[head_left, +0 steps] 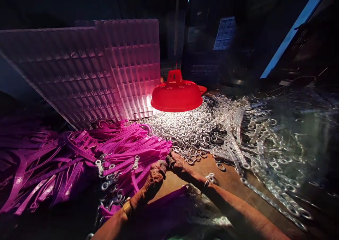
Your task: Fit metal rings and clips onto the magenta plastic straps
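Many magenta straps [148, 144], fanned ahead and leftward, tips near my hands; handling them seems the step in hand. My left hand [155, 174]: curled, contents hidden. My right hand [178, 162]: fingers bent beside the strap tips, grip unclear. Any next move likely calls for fine pinching. Beyond: heaped metal rings [185, 130], red lamp [176, 97] above.

One head-worn camera looks forward and down along both outstretched forearms. It sits fairly near the worktop [172, 187], the dim background reaching farther off.
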Available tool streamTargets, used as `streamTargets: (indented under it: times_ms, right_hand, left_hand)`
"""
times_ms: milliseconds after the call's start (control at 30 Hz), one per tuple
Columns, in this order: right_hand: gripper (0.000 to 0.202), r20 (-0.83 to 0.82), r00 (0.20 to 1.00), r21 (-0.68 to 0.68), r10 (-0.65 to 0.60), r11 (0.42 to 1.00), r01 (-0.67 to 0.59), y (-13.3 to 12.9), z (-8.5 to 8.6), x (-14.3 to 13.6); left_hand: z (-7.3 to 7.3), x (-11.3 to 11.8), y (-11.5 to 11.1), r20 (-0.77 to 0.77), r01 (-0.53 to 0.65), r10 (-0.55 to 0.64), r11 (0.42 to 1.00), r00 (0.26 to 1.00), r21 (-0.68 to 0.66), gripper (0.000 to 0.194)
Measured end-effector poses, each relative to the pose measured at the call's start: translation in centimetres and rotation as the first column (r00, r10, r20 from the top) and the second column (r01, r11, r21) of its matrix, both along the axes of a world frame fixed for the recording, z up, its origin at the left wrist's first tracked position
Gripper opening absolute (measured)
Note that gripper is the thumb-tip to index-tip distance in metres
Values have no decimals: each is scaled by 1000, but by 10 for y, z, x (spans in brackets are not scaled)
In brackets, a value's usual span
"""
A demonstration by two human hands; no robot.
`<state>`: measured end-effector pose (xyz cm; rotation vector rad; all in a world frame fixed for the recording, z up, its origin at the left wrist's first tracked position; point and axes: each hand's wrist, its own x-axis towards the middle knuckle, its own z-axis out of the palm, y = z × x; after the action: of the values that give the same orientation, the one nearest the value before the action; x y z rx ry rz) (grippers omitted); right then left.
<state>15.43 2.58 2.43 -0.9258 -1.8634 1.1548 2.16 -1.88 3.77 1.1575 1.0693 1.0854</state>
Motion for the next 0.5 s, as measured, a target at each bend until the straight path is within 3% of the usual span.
streamTargets:
  times_ms: [100, 233, 333, 400, 500]
  right_hand:
    - [10, 46, 997, 20, 54, 998, -55, 5, 2, -1]
    - [9, 112, 985, 80, 131, 987, -141, 7, 15, 2]
    - [4, 279, 932, 156, 234, 946, -284, -5, 36, 10]
    - [15, 392, 879, 117, 273, 933, -341, -23, 49, 17]
    - [27, 437, 839, 28, 324, 928, -372, -57, 58, 25]
  left_hand:
    - [-3, -2, -6, -15, 17, -18, 1000, 1000, -15, 17]
    - [1, -14, -14, 22, 20, -18, 993, 1000, -120, 32]
    - [20, -22, -18, 88, 21, -6, 986, 996, -165, 45]
    - [36, -24, -22, 37, 37, -28, 969, 999, -244, 48]
    - [55, -26, -34, -30, 134, -154, 931, 988, -340, 43]
